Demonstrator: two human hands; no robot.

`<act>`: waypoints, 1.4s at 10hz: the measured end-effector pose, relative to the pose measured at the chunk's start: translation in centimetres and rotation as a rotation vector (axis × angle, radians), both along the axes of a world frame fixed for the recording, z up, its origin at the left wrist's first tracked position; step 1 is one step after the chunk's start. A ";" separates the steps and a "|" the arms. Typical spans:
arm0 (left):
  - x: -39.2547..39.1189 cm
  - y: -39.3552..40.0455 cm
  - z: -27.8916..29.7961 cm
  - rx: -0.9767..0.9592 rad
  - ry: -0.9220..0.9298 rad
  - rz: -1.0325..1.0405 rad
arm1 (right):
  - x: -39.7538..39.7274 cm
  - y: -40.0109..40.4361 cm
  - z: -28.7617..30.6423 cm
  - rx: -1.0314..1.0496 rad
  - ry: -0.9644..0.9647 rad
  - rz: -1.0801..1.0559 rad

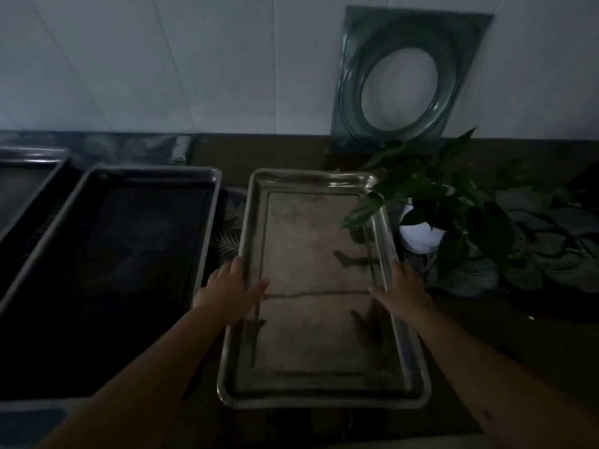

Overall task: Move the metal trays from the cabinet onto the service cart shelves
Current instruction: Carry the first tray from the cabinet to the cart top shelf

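The metal tray (319, 286) lies flat in the middle of the dark tabletop (534, 335), its long side running from near to far, and both hands sit on its long rims about halfway along. The left hand (231, 291) covers the left rim with the thumb reaching over onto the tray floor; the right hand (403, 291) mirrors it on the right rim. Each grip looks laid over the rim more than clamped on it, and whether the fingers are curled underneath cannot be told in this dim light. To lift it well, the fingers should probably hook under both rims at matching points so the tray comes up level, with the thumbs pressing down on top to stop it tipping. A potted plant (431, 205) in a white pot stands just beside the far right rim, and one leaf hangs over that edge, so drawing the tray toward the near side before raising it would likely keep the leaves from catching. Two darker trays (136, 254) lie to the left, the closer one just beside the left hand, leaving little room for swinging sideways. A glass panel (405, 79) with a round opening leans on the far wall. No brand, label or writing can be read anywhere.
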State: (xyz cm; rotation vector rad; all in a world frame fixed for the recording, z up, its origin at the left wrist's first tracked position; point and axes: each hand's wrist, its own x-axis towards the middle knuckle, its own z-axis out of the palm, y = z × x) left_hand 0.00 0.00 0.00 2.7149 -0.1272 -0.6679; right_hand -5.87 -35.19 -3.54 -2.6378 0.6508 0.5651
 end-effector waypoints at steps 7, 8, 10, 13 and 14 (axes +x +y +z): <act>9.9 -1.3 -7.6 -0.584 0.149 0.722 | 8.8 -3.5 -3.4 0.425 -0.270 -0.693; 8.6 -0.5 -6.7 -0.603 0.151 0.763 | 7.4 -3.9 -2.1 0.519 -0.301 -0.639; 4.5 1.8 -3.0 -0.663 0.169 0.740 | 3.5 -3.6 1.0 0.615 -0.304 -0.524; -8.0 2.9 3.2 -0.385 0.029 0.529 | -6.5 -3.3 4.6 0.689 -0.279 -0.504; -15.1 2.8 5.4 -0.270 -0.016 0.437 | -11.6 -3.1 4.9 0.659 -0.349 -0.463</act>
